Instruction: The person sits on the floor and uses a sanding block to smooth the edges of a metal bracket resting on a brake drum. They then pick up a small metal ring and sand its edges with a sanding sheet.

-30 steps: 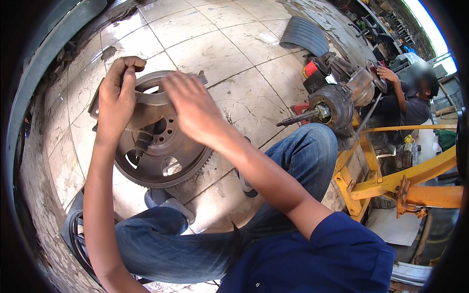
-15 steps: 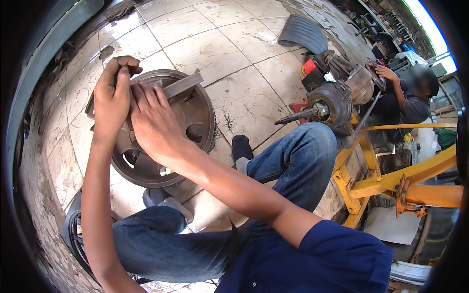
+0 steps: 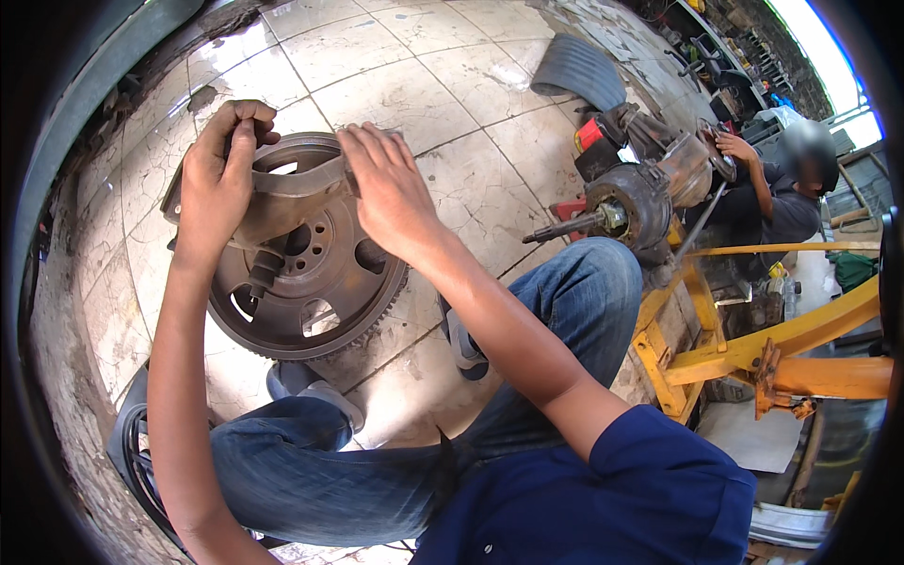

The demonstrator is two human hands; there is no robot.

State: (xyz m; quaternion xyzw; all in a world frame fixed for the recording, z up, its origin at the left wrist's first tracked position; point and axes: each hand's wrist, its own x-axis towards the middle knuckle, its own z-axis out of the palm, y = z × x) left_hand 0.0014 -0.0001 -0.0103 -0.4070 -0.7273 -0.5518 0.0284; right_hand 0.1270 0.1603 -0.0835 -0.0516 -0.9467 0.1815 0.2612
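A brown, curved metal arm (image 3: 299,191) is held tilted over a large toothed flywheel (image 3: 353,297), which lies flat on the floor. The curled fingers of my left hand (image 3: 218,174) are closed round the arm's left end, and that end is mostly hidden. My right hand (image 3: 391,193) lies over the other end with its fingers stretched out side by side; its thumb cannot be made out. A dark, stubby cylindrical piece (image 3: 267,271) hangs below the arm, in front of the flywheel's holed centre.
Pale cracked tiles (image 3: 471,85) surround the flywheel. To the right, a greasy housing with a shaft (image 3: 621,212) rests by a yellow metal stand (image 3: 702,348). Another person (image 3: 791,188) sits behind it. A ribbed grey sheet (image 3: 576,71) lies beyond. My feet are close to the flywheel.
My right hand has slid to the right along the metal arm to its far end. The arm has turned, showing its curved face and the dark piece below. My left hand stays in place.
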